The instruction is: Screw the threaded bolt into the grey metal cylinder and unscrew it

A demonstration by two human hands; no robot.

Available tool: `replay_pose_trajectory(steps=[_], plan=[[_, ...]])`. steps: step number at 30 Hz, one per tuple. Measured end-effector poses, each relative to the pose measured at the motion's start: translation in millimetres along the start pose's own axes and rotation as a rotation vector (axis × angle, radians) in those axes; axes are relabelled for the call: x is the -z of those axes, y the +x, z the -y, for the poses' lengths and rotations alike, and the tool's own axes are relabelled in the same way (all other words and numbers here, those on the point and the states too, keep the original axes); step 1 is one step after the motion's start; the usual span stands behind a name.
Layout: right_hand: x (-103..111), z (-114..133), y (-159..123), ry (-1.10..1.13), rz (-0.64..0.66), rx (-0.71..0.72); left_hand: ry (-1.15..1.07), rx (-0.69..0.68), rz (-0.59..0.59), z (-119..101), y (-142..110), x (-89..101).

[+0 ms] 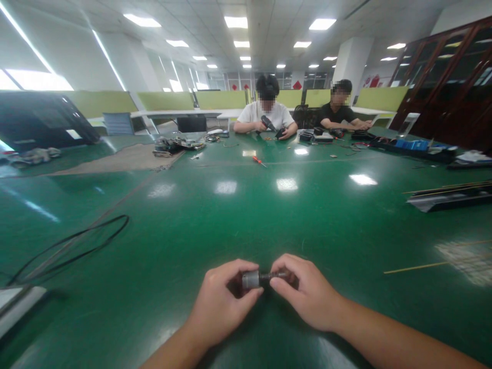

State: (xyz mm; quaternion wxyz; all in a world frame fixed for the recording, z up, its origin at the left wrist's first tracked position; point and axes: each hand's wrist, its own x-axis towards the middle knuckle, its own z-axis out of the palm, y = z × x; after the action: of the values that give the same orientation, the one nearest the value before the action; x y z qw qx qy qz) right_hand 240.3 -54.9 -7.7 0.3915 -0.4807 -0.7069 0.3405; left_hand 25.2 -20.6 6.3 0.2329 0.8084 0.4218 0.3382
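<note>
Low over the near edge of the green table (pixel 238 215), both my hands meet around a small grey metal cylinder (pixel 251 280) with a dark shaft sticking out to the right. My left hand (pixel 221 302) pinches the grey body between thumb and fingers. My right hand (pixel 303 292) is closed on the dark shaft end (pixel 274 277). The piece is held roughly level, just above the tabletop.
A black cable loop (pixel 73 246) lies at the left, a thin yellow rod (pixel 415 267) at the right, a long dark bar (pixel 449 197) beyond it. A red-handled screwdriver (pixel 258 161) lies mid-table. Two people sit at the far side with tools and parts.
</note>
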Motion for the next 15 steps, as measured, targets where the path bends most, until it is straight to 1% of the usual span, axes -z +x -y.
replay_pose_trajectory(steps=[4,15], plan=[[0.6,0.2,0.4,0.000,-0.001,0.000,-0.007,0.003,0.006,2.1,-0.1,0.4],[0.3,-2.0,0.5,0.019,-0.001,-0.017,0.004,-0.009,-0.024,1.4,0.5,2.8]])
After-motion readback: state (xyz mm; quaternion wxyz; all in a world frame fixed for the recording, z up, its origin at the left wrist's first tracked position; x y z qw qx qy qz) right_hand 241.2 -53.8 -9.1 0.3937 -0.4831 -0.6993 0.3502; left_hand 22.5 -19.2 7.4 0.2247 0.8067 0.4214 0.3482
